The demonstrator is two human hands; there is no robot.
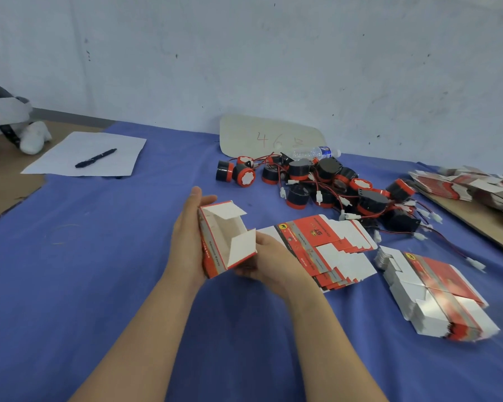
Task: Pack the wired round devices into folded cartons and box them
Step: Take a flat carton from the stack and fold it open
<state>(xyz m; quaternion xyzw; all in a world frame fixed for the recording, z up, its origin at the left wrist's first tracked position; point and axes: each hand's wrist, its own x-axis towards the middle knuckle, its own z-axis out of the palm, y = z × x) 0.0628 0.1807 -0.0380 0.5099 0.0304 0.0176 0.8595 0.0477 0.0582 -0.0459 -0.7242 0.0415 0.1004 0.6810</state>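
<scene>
A person's left hand (189, 236) grips the long left side of a red, grey and white carton (230, 233), with the fingers curled round it. The right hand (273, 262) holds the carton's near right corner, fingers tucked beneath. The carton is held just above a blue cloth (99, 271). It is opened into a box shape, its end flaps stand open, and nothing shows in its white inside.

Just right of the hands, a fanned stack of flat cartons (317, 245) lies on the cloth. A second stack (436, 297) lies further right. Beyond them is a tangled heap of wired round devices (331, 184), black with red bands, trailing red and black leads with white plugs. More flat cartons are piled on a brown board (476, 219) at the far right.

Behind the heap, a water bottle (317, 153) lies on its side before a cardboard sheet (270, 137) marked with handwritten figures. At the far left, a black pen (96, 158) rests on a sheet of white paper (114, 146).

The job appears to be at an early stage. One carton is being shaped and no device is packed. No finished carton or outer box is in view, so the whole heap remains.
</scene>
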